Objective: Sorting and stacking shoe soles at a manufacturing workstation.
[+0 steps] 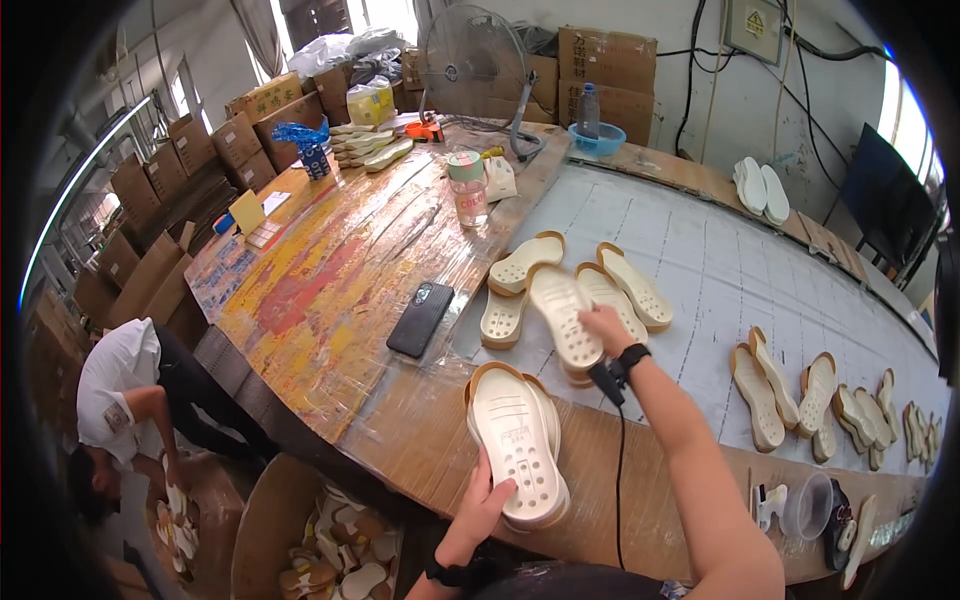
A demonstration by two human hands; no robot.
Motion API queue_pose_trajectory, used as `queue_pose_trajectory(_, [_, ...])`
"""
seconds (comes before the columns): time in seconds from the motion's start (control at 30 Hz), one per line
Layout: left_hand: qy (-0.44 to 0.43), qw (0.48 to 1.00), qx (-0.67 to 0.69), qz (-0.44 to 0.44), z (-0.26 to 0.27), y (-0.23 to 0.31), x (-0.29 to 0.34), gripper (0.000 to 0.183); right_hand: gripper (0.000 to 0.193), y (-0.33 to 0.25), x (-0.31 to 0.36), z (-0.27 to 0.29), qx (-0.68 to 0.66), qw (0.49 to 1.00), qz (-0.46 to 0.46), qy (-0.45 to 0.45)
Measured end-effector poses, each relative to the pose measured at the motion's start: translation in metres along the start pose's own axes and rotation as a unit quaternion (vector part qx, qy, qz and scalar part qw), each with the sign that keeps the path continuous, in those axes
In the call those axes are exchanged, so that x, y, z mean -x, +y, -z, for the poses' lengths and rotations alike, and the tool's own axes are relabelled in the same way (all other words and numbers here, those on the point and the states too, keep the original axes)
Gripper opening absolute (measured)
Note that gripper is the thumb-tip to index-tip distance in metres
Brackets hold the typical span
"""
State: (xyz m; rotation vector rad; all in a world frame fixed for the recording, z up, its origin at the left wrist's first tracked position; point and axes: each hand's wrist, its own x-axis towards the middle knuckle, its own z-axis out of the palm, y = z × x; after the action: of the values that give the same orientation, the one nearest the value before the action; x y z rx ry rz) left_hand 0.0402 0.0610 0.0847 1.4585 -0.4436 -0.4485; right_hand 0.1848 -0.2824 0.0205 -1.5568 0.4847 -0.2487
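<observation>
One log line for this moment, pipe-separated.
left hand: holds cream sole | right hand: holds second sole | nearby: black phone, green-lidded jar

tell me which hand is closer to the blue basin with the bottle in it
Right. The right hand grips a cream sole on the near side of the blue basin; the left hand touches another sole, farther from it and lower in the view.

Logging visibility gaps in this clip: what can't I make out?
All in the head view:
Left hand: some fingers hidden behind the near soles.
Sole in right hand: surface blurred.
Far-right soles: too small for detail.
Bin: floor covered by piled soles; near side cut off below.
</observation>
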Motion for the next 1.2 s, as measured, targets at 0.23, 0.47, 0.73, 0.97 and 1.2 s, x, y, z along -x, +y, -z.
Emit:
queue_pose_trajectory(0.23, [-0.006,0.919,-0.381,0.101,0.005,0.062,0.013,0.037,0.033,-0.075,0.123,0.064,-0.311,0.930,-0.081,-0.181])
queue_pose_trajectory(0.47, [-0.053,0.995,-0.036,-0.074,-0.050,0.082,0.009,0.058,0.033,-0.113,0.250,0.018,-0.342,0.915,-0.094,-0.194])
queue_pose_trajectory(0.73, [0.009,0.957,0.282,0.071,-0.075,0.091,-0.026,0.053,0.062,-0.144,0.265,-0.012,-0.175,0.951,0.130,-0.220])
queue_pose_trajectory(0.97, [-0.084,0.981,-0.079,-0.153,-0.046,0.070,0.003,0.044,0.076,-0.121,0.309,-0.035,-0.169,0.924,0.293,-0.180])
queue_pose_trajectory(1.2, [-0.108,0.909,0.395,0.077,-0.032,0.069,0.017,0.039,0.064,-0.106,0.335,-0.025,-0.081,0.908,0.347,-0.219])
